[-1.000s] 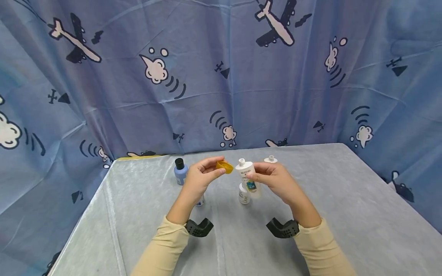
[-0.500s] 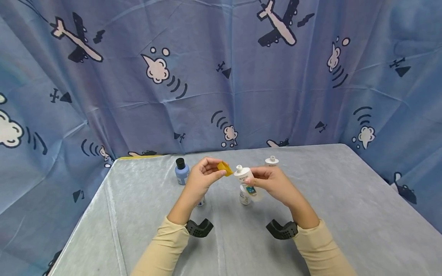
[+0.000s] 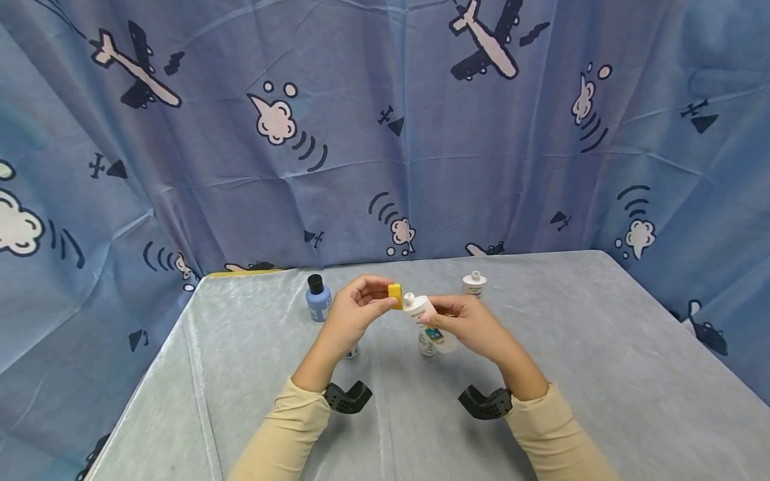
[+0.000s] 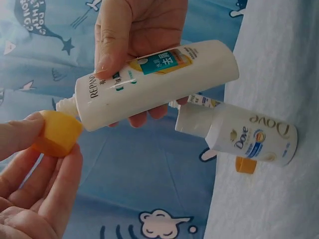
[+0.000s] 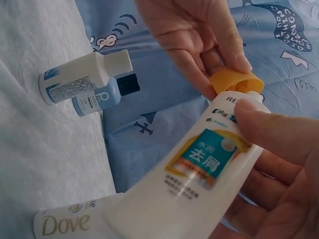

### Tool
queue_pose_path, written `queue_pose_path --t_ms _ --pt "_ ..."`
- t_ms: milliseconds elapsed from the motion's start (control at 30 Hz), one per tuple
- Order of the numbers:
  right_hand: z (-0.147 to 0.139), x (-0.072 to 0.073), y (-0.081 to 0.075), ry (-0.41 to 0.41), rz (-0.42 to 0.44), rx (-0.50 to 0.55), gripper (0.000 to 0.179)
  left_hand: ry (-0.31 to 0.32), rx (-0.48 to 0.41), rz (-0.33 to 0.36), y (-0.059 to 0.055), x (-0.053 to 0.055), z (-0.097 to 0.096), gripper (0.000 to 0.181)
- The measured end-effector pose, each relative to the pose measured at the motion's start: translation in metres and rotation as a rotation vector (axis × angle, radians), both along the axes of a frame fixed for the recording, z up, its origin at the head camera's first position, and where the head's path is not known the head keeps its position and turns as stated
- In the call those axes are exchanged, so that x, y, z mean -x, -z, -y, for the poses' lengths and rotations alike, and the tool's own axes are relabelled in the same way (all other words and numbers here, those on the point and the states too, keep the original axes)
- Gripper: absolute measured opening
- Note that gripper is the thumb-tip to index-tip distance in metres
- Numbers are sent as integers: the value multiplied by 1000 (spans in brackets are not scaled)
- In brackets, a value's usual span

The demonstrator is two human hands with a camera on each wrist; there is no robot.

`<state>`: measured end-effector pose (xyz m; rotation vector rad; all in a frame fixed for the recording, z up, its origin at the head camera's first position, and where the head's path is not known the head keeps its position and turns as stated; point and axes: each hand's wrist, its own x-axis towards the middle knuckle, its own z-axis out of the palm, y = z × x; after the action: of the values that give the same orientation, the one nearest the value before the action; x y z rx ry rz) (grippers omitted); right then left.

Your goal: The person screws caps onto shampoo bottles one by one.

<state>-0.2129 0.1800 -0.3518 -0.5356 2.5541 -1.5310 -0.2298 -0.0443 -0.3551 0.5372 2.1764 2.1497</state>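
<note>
The left hand [image 3: 357, 304] pinched a yellow cap [image 4: 59, 135]; the right hand [image 3: 475, 325] gripped a white bottle [image 4: 154, 89], tilted toward the left hand, seemingly to line neck [image 4: 68, 106] with cap.

A blue bottle [image 3: 318, 305] with a black top [image 3: 315, 284] stands far on the left, a white bottle [image 5: 75, 78] nearer. A Dove bottle [image 3: 425, 346] is in the middle, and another white bottle [image 3: 474, 285] is far on the right. They stand on pale grey cloth [image 3: 240, 401]. A blue curtain [image 3: 210, 147] with planes hangs behind.
</note>
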Motion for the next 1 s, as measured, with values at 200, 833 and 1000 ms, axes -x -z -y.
queue_pose_path --t_ms 200,833,1000 --pt "1 -2 2 -21 -24 -44 42 12 105 -42 0 0 0 31" --pt "-1 -5 -3 -101 -16 -73 36 49 253 -39 -8 -7 2 29" --pt "-1 -4 -2 -110 12 -64 36 70 261 -51 -8 -8 3 28"
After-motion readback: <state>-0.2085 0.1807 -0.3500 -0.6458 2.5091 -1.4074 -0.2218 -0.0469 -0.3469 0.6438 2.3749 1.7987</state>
